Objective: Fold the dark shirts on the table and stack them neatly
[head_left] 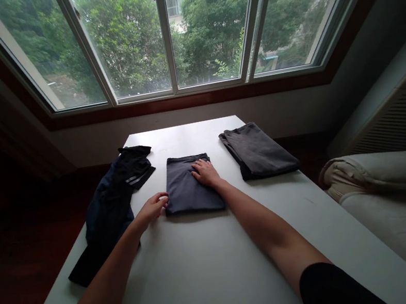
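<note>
A folded dark grey garment (188, 188) lies in the middle of the white table (207, 266). My right hand (205, 172) rests flat on its upper right part, fingers spread. My left hand (152, 207) sits at the garment's lower left corner with the fingers curled; whether they pinch the cloth I cannot tell. A second folded grey garment (260, 150) lies to the right, apart from both hands. At the left, an unfolded pile of dark clothes (112, 204) with pale stripes hangs over the table's edge.
A wide window (166, 32) with trees outside runs behind the table. A cream cushioned seat (394, 191) stands close to the table's right side. Dark floor (15, 248) lies at the left.
</note>
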Tool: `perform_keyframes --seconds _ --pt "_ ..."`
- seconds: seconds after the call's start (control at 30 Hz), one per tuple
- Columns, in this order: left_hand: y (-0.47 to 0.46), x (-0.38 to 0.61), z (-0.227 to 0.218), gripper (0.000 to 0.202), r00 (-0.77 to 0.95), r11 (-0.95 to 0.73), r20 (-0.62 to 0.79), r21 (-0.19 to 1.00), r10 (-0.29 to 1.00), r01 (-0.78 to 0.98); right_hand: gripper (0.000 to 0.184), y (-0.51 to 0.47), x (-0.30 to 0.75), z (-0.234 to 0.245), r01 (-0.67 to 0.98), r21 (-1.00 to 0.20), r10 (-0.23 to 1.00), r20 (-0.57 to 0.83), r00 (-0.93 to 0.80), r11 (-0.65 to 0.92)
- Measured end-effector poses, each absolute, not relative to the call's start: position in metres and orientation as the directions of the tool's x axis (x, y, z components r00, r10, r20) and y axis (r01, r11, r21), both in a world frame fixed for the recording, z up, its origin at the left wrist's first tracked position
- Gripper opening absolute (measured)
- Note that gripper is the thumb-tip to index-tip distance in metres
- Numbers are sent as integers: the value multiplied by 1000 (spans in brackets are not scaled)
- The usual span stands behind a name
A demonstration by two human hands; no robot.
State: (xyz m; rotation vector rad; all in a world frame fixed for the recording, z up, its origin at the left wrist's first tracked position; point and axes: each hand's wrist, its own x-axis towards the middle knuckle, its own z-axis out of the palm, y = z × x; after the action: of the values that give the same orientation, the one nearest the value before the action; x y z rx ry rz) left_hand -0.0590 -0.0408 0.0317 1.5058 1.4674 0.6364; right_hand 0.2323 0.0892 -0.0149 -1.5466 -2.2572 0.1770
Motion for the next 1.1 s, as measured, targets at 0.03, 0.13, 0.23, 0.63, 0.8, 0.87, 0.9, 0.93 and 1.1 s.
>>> perform_keyframes --seconds 0.03,0.13,0.23,0.63,0.8,0.87,0.9,0.93,1.1 --pt "-41 -60 34 64 173 134 -245 864 954 486 48 89 231 -13 849 -327 903 263 -340 415" --pt "-42 -62 38 68 212 148 -276 867 937 475 44 84 223 -8 777 -347 849 280 -448 525" --pt "-43 -63 40 71 254 133 -272 880 928 456 44 76 211 -3 723 -351 804 280 -525 595" --pt "-38 -85 41 60 415 51 -307 851 857 523 65 52 188 -1 777 -281 824 116 -555 563" --pt "-43 -77 41 40 298 -70 -166 761 940 645 56 57 192 -4 779 -322 842 183 -507 539" --pt "-51 -63 42 34 232 -134 -37 724 972 677 53 60 195 -5 776 -333 844 202 -497 536" --pt "-56 -55 42 33 220 -176 29 705 975 687 52 62 198 -5 778 -335 847 209 -489 531" --pt "-61 -46 41 33 241 -242 97 676 966 696 52 64 200 -5 784 -334 852 211 -478 523" --pt "-79 -14 28 52 661 -697 229 308 715 648 55 76 215 -9 828 -326 890 183 -419 457"
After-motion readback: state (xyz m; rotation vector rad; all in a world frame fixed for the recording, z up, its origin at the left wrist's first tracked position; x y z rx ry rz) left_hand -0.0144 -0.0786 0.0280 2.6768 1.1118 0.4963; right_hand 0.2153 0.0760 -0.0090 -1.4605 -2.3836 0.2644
